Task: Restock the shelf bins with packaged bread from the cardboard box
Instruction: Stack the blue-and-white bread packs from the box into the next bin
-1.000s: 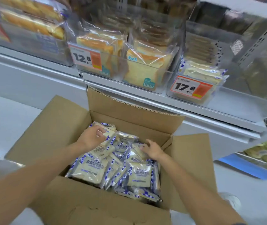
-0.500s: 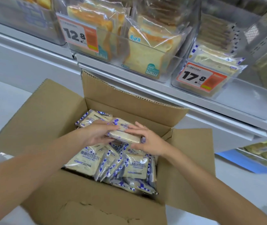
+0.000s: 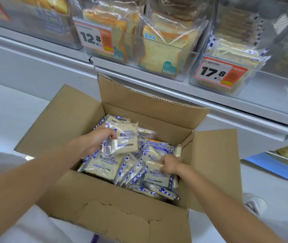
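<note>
Box [image 3: 69, 120] top open; rear flap [image 3: 139, 95] upright below shelf edge [image 3: 174, 88].

Both bare forearms extend forward and downward, converging. Left hand [image 3: 99, 141]: raised, fingers curled round the left edge of a bread packet [image 3: 126, 139], which is held upright. Right hand [image 3: 170, 163]: lower, knuckles up, fingers curled, gripping a second packet [image 3: 154, 172].

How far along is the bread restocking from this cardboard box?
Seemingly early. The clear plastic shelf bin tagged 17.8 holds a few matching packs. The left hand grips one blue-and-white wrapped bread pack above the pile; the right hand pinches a second pack lying in it. The brown cardboard box looks nearly full, so most remains.
</note>
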`<state>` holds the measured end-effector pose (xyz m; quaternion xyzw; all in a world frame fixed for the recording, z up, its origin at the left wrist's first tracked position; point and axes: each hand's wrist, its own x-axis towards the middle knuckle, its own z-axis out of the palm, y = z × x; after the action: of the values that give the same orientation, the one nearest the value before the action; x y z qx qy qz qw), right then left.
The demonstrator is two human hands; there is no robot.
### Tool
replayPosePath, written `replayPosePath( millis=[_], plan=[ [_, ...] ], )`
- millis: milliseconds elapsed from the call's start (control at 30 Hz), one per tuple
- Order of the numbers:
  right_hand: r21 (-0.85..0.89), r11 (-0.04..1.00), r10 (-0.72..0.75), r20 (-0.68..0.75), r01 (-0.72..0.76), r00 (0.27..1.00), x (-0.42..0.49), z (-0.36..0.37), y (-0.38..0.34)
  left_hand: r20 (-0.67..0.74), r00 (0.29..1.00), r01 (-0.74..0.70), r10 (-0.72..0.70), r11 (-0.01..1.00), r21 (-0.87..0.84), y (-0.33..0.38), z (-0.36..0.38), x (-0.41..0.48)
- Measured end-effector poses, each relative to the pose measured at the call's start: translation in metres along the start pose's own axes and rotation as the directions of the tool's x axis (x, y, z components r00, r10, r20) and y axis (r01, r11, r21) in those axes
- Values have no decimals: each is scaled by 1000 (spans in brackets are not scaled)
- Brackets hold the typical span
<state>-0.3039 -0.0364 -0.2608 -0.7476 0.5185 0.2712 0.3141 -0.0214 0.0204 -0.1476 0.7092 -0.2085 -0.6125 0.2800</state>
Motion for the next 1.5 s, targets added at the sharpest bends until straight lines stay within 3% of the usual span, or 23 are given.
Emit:
replayPosePath(
  millis=[100,233,367,500,600,667,733,800,867,933,1167,1267,1367,1433,1500],
  plan=[
    [264,952,-119,-147,155,982,-25,-43,4,-63,996,-70,69,997,-18,7,-1,-3],
    [484,784,-227,-360,389,905,-82,-118,4,-71,987,-146,144,989,-27,28,8,-18],
    [539,685,-244,-463,490,852,-132,-166,-8,154,968,-202,197,979,18,55,31,-44],
    [393,759,-229,-585,519,778,-179,-197,-8,300,899,-356,319,931,78,95,71,-83],
    [227,816,-186,-768,532,613,-231,-234,18,279,818,-559,504,810,178,136,91,-113],
    [118,878,-101,-902,464,420,-265,-260,47,192,759,-651,623,710,269,170,99,-131],
    [47,923,-52,-968,381,245,-288,-282,79,147,685,-721,713,635,278,205,108,-142],
    [24,958,-20,-989,286,149,-298,-298,107,150,600,-791,786,554,258,239,124,-148],
    [25,971,-2,-994,236,113,-296,-307,128,196,533,-841,823,490,231,265,144,-150],
    [45,967,21,-995,251,96,-284,-311,143,270,517,-854,812,469,224,285,166,-146],
    [165,917,149,-986,362,72,-238,-314,170,442,612,-790,656,478,385,310,198,-89],
    [158,933,125,-985,325,121,-224,-316,182,499,624,-754,602,295,586,319,192,-87],
    [170,940,131,-980,294,149,-213,-317,188,484,642,-525,595,-119,843,325,197,-103],
    [185,934,143,-977,306,155,-207,-317,188,499,568,-342,654,-365,866,316,217,-110],
    [215,925,167,-971,315,171,-202,-315,186,580,434,-363,689,-455,813,297,245,-109]
  ],
)
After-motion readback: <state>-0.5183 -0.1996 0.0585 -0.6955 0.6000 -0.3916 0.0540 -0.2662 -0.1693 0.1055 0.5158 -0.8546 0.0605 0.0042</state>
